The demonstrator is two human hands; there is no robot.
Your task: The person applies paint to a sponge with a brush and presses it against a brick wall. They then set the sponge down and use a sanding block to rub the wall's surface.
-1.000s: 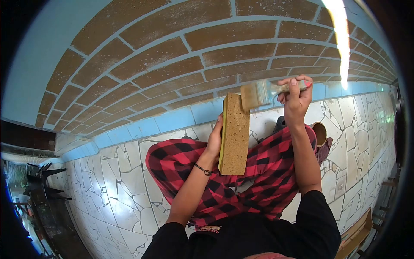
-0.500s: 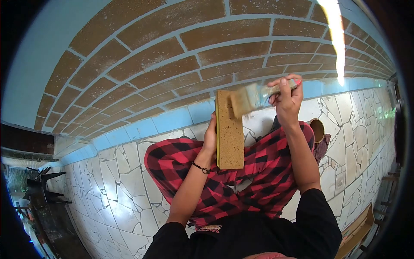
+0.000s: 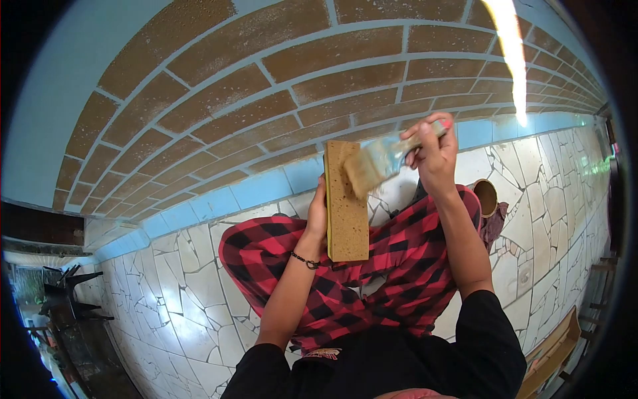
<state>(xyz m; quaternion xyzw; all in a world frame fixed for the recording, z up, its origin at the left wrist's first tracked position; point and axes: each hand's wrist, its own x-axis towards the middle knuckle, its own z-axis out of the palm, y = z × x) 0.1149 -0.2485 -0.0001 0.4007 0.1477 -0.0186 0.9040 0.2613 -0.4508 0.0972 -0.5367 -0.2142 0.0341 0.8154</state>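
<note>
A tan, speckled rectangular block [image 3: 349,219] with a yellow edge stands lengthwise over my crossed legs. Along its left side, my left hand [image 3: 318,216] grips it, the fingers hidden behind it. My right hand [image 3: 435,149] is closed around the handle of a wide paintbrush [image 3: 385,161] with a reddish handle end. The tan bristles touch the block's upper right part or lie just over it; the exact contact is blurred.
A brick-patterned wall [image 3: 239,86] with a light blue base band rises in front. A round can [image 3: 486,198] and a dark cloth [image 3: 493,226] are by my right knee. A wooden box [image 3: 551,356] lies lower right, dark chairs [image 3: 73,292] far left.
The brush and my right hand have moved slightly left and the bristles a little down the block. The whole view has shifted slightly.
</note>
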